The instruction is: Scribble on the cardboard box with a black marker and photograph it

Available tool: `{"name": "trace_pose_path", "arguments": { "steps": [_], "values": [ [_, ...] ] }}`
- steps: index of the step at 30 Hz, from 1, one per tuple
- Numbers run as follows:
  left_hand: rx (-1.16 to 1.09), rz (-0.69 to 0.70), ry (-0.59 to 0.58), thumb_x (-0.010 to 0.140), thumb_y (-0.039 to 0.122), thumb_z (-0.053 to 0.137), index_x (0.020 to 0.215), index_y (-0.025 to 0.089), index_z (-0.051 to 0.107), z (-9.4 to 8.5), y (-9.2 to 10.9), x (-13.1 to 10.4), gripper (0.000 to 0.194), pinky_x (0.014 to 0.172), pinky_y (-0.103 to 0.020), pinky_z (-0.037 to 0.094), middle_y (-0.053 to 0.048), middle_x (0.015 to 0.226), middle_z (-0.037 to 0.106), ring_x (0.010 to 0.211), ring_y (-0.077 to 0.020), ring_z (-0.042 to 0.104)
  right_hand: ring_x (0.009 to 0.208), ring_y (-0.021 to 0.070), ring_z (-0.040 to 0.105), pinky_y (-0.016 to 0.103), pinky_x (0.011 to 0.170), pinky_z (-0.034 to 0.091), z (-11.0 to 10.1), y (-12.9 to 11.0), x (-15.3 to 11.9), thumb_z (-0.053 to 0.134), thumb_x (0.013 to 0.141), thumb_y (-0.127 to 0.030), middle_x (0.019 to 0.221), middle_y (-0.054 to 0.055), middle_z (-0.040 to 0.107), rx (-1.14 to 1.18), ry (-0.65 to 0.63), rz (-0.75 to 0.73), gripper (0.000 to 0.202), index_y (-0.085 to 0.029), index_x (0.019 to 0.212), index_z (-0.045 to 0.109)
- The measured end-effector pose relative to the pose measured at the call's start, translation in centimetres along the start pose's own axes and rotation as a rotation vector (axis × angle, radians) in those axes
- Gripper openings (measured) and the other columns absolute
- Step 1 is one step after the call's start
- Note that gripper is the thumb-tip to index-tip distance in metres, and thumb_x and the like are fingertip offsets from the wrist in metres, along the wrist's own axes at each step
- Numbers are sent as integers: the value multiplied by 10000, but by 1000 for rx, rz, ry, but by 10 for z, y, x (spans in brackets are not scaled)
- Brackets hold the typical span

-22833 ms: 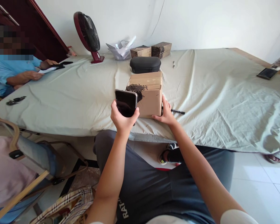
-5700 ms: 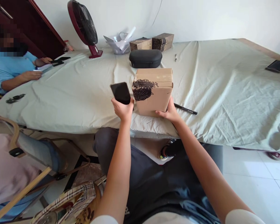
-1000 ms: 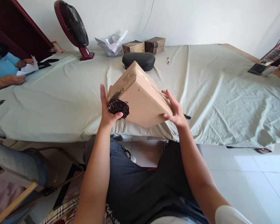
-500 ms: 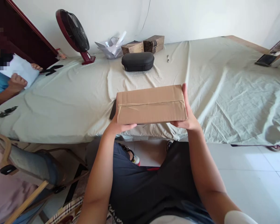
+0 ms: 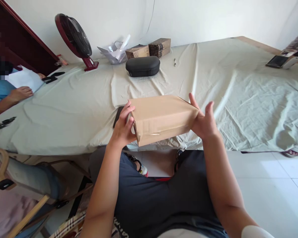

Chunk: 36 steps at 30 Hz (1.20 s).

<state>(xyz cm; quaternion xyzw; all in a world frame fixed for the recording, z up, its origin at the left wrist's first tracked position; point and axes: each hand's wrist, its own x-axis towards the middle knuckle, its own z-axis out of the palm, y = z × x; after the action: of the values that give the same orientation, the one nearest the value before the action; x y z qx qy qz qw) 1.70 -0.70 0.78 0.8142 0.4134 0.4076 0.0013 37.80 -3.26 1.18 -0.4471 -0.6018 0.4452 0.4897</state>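
Observation:
A brown cardboard box (image 5: 164,115) is held in front of me near the table's front edge, tilted, with its left end lower. My left hand (image 5: 124,127) grips the left end, its fingers curled over the edge. At the opposite end, my right hand (image 5: 205,122) supports the box with its palm, thumb and fingers spread apart. Partly hidden behind my left hand, a dark flat object (image 5: 117,116) lies on the cloth. Both hands are on the box together.
A cloth-covered table (image 5: 76,109) bears a black case (image 5: 142,66), two small boxes (image 5: 160,48), a clear plastic basket (image 5: 114,53), a pen (image 5: 174,62) and a fan (image 5: 74,38). A person in a blue sleeve (image 5: 0,96) sits at left; a chair (image 5: 27,178) stands beside me.
The box has turned and tipped, so its taped face no longer faces me and a plain broad face shows. My left fingers have come up over its edge; my right hand has spread.

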Motion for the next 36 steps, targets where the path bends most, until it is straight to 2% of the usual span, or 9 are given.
{"name": "trace_pose_path", "arguments": {
  "steps": [3, 6, 10, 13, 15, 21, 27, 31, 36],
  "values": [
    [-22, 186, -50, 661, 675, 943, 1474, 458, 553, 5, 0, -4, 928, 1339, -701, 324, -64, 1453, 635, 1631, -426, 425, 1443, 480, 623, 730, 1201, 487, -6, 7, 5, 276, 902, -951, 1662, 26, 596, 132, -6, 192, 1025, -380, 1751, 338],
    [-114, 113, -85, 681, 648, 948, 1542, 420, 522, 6, -6, -6, 987, 1358, -711, 244, -109, 1626, 531, 1672, -450, 329, 1423, 486, 629, 696, 1193, 516, -7, 9, 4, 614, 834, -703, 1629, 43, 628, 287, 115, 275, 1014, -286, 1733, 402],
    [-667, -295, -199, 837, 669, 818, 1700, 441, 327, 1, -14, -10, 1019, 1304, -669, 379, -88, 1834, 268, 1666, -436, 342, 1469, 404, 595, 577, 1178, 551, -1, 4, -2, 714, 769, -553, 1662, -37, 580, 347, 238, 90, 1033, -397, 1728, 363],
    [-1179, -639, -317, 904, 839, 605, 1693, 386, 379, 1, -9, -12, 937, 1184, -615, 540, -113, 1691, 522, 1510, -415, 565, 1469, 393, 583, 569, 1131, 563, 5, 1, -5, 777, 752, -604, 1640, -18, 589, 244, 166, -45, 1084, -453, 1725, 323],
    [-1330, -697, -310, 860, 847, 661, 1662, 315, 444, 6, -1, -12, 987, 1159, -570, 566, -146, 1581, 626, 1474, -418, 595, 1488, 399, 559, 587, 1134, 552, 7, -1, -6, 794, 743, -659, 1631, 0, 590, 187, 126, -103, 1107, -455, 1722, 320],
    [-1373, -662, -106, 657, 494, 937, 1692, 404, 326, 21, 10, -10, 1205, 1204, -553, 532, -96, 1631, 566, 1515, -396, 553, 1525, 386, 536, 569, 1180, 534, 7, 0, -3, 864, 691, -624, 1600, 34, 623, 301, 196, -40, 1204, -423, 1734, 297],
    [-1347, -569, -2, 598, 572, 963, 1651, 346, 380, 34, 21, -13, 1225, 1230, -545, 502, -134, 1501, 655, 1500, -381, 568, 1635, 383, 413, 603, 1224, 499, 33, 1, -1, 762, 711, -832, 1742, 32, 459, 427, 413, -37, 1307, -440, 1770, 104],
    [-1286, -528, -59, 632, 699, 929, 1658, 348, 387, 37, 17, -17, 1212, 1242, -582, 490, -144, 1516, 654, 1517, -396, 562, 1642, 395, 404, 598, 1268, 476, 55, -2, -4, 803, 698, -815, 1778, 93, 398, 406, 334, -99, 1443, -343, 1789, -14],
    [-912, -214, -125, 554, 976, 800, 1723, 485, 181, 21, -14, -10, 1412, 1340, -693, 276, -127, 1857, 175, 1739, -428, 117, 1692, 394, 298, 601, 1396, 284, 44, -11, -9, 885, 638, -805, 1763, 37, 405, 174, 416, -342, 1460, -403, 1778, 67]
  ]
}}
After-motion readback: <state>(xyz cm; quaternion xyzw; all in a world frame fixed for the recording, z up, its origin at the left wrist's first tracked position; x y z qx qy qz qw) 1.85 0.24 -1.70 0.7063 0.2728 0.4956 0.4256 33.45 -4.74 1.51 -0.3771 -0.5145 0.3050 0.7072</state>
